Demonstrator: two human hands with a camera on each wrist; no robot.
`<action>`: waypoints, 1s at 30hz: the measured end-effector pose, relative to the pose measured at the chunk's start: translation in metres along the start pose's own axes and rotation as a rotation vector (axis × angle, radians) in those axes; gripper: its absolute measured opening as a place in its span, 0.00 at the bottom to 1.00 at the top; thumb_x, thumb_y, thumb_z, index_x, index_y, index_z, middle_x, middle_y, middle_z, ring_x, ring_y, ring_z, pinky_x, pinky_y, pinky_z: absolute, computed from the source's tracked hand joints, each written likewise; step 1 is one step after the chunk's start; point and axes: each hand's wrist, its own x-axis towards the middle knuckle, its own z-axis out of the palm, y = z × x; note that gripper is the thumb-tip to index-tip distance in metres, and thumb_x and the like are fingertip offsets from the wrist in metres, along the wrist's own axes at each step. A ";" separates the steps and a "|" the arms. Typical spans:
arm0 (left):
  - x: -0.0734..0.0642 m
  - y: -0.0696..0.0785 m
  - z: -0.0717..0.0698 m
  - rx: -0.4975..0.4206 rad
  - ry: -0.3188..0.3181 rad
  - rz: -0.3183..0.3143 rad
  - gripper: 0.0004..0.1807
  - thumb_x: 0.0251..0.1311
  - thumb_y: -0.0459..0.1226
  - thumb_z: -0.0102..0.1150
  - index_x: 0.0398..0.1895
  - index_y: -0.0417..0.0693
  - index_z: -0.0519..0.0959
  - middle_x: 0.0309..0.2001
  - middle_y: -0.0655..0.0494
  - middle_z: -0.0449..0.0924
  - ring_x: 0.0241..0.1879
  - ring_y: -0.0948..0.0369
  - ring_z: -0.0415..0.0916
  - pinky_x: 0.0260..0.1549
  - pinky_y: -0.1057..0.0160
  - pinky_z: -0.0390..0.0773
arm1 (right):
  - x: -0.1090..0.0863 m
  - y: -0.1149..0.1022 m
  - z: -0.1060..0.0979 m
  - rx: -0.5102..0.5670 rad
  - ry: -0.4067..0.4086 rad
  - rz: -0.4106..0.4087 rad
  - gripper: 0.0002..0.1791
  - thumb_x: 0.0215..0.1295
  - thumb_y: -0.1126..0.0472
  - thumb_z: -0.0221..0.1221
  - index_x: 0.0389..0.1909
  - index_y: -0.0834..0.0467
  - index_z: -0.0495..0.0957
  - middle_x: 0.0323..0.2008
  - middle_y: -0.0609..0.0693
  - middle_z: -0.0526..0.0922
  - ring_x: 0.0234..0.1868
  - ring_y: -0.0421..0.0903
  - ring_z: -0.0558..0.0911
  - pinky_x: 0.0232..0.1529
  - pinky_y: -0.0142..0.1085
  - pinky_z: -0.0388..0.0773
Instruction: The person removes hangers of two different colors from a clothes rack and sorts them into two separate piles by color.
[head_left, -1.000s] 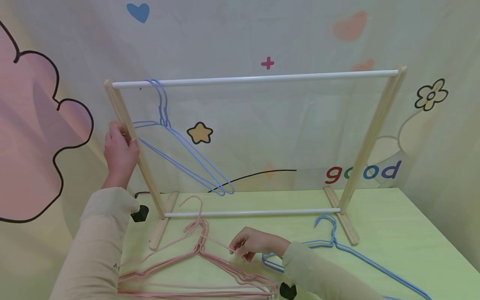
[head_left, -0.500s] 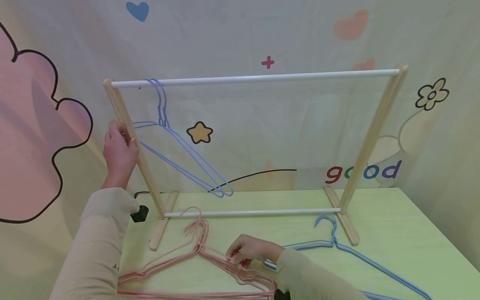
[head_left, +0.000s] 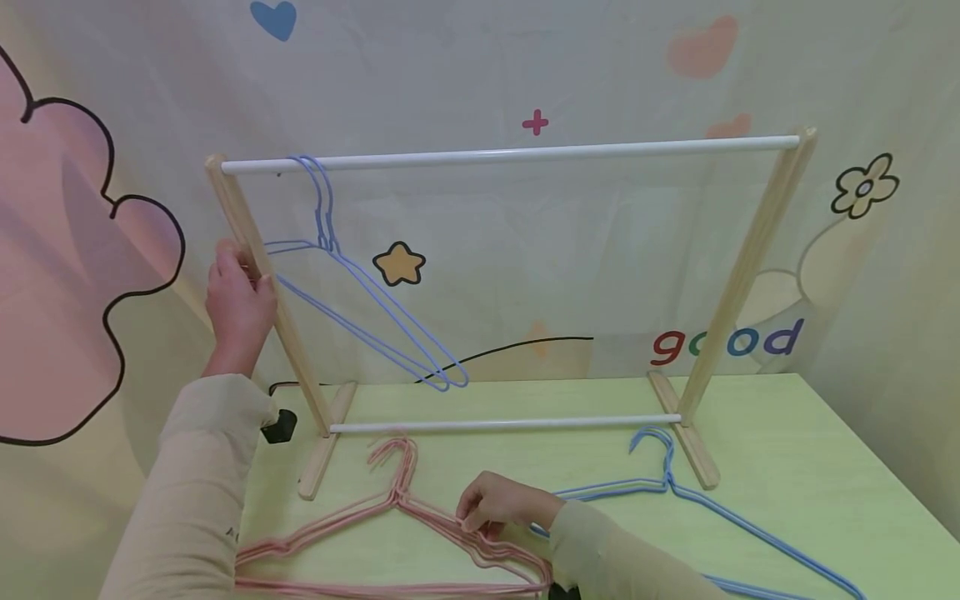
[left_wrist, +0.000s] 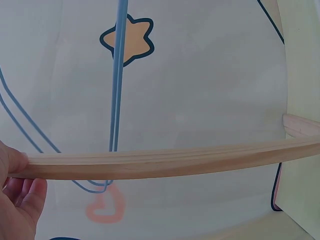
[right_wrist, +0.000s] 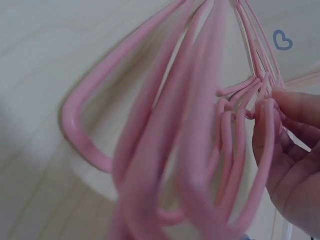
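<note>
My left hand (head_left: 240,308) grips the left wooden post (head_left: 298,362) of a clothes rack about halfway up. In the left wrist view, thumb and fingers lie on either side of that post (left_wrist: 165,164). Low over the table, my right hand (head_left: 506,504) pinches the right arm of a pink hanger at the top of a stack of pink hangers (head_left: 341,521). The right wrist view has the stacked pink hangers (right_wrist: 197,130) close up, with the fingers and thumb at a notched shoulder. Two blue hangers (head_left: 331,208) hang near the left end of the white top bar (head_left: 525,155).
More blue hangers (head_left: 668,467) lie on the pale green table (head_left: 787,433), right of the pink stack and partly behind my right forearm. A white lower bar (head_left: 510,425) joins the rack's wooden feet. A printed curtain (head_left: 600,250) stands behind.
The raised pink hanger has come down onto the pink stack, its hook sinking to line up with the others. My right hand lowered with it, slightly leftward. The left hand stays on the post.
</note>
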 end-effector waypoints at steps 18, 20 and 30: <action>0.001 0.000 0.000 0.003 0.000 -0.003 0.15 0.59 0.33 0.44 0.47 0.38 0.57 0.46 0.38 0.64 0.46 0.46 0.64 0.42 0.50 0.68 | -0.012 -0.019 -0.028 -0.143 0.023 -0.082 0.03 0.54 0.65 0.58 0.26 0.61 0.77 0.14 0.47 0.69 0.13 0.40 0.67 0.14 0.30 0.66; 0.001 0.000 0.000 0.005 -0.009 -0.009 0.15 0.60 0.33 0.44 0.48 0.39 0.57 0.46 0.39 0.64 0.46 0.46 0.64 0.41 0.50 0.69 | -0.015 -0.027 -0.035 -0.167 0.035 -0.086 0.02 0.55 0.65 0.57 0.27 0.60 0.77 0.15 0.47 0.69 0.14 0.40 0.68 0.15 0.30 0.67; 0.001 0.001 0.000 0.006 -0.002 0.003 0.15 0.59 0.32 0.43 0.48 0.38 0.57 0.46 0.37 0.64 0.46 0.44 0.65 0.44 0.48 0.67 | -0.023 -0.054 -0.058 -0.207 0.026 -0.117 0.05 0.56 0.65 0.56 0.30 0.64 0.76 0.19 0.47 0.73 0.16 0.42 0.70 0.17 0.30 0.69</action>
